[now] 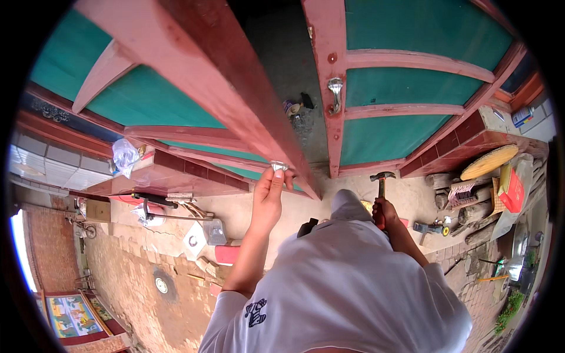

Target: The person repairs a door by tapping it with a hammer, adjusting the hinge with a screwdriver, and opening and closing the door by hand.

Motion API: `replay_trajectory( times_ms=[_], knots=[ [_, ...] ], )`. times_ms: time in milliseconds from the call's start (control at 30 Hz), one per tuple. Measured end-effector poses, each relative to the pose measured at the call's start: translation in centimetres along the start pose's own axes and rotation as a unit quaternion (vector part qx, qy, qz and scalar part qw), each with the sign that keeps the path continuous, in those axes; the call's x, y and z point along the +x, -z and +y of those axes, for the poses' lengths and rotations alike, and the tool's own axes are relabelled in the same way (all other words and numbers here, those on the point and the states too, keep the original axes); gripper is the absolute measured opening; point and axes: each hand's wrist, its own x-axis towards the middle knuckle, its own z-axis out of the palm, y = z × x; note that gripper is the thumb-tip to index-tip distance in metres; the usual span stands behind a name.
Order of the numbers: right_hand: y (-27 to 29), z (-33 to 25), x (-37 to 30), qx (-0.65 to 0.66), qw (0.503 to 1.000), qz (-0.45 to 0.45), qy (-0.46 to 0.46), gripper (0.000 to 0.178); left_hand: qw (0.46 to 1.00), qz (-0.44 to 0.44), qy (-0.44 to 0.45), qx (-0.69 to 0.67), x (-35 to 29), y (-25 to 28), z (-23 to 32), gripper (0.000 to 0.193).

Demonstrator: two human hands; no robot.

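My left hand (269, 195) is raised to the left pink wooden door (235, 100), its fingers closed on a small shiny metal fitting (279, 166). The fitting lies at the face of the door's edge post; its exact kind is too small to tell. My right hand (384, 215) grips a claw hammer (382, 185) by its red and black handle, with the head upward, apart from the doors. On the right door (338, 132), which has green panels like the left one, a silvery pull handle (335, 95) is fixed to the stile.
A dark gap (276, 53) separates the two doors. At the right lie a cordless power tool (431, 228), stacked logs (471, 215), a round woven lid (488, 163) and a red box (511, 189). Left of me are a clear plastic container (216, 232) and a red block (228, 255).
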Motion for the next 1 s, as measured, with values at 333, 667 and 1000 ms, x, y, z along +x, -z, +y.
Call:
replay_trajectory(
  times_ms=[333, 667, 1000],
  knots=[
    [-6.1, -7.1, -12.0, -0.171, 0.909, 0.031, 0.379, 0.015, 0.999, 0.047, -0.023, -0.015, 13.7, -4.7, -2.4, 0.025],
    [-17.8, -14.8, -7.9, -0.287, 0.759, -0.09, 0.578, 0.013, 0.998, 0.064, 0.006, -0.021, 16.7, -5.6, -2.6, 0.02],
    [-26.6, -16.4, -5.0, -0.373, 0.632, -0.186, 0.654, 0.015, 0.999, 0.034, -0.022, 0.0, 17.1, -4.7, -3.3, 0.016]
  ],
)
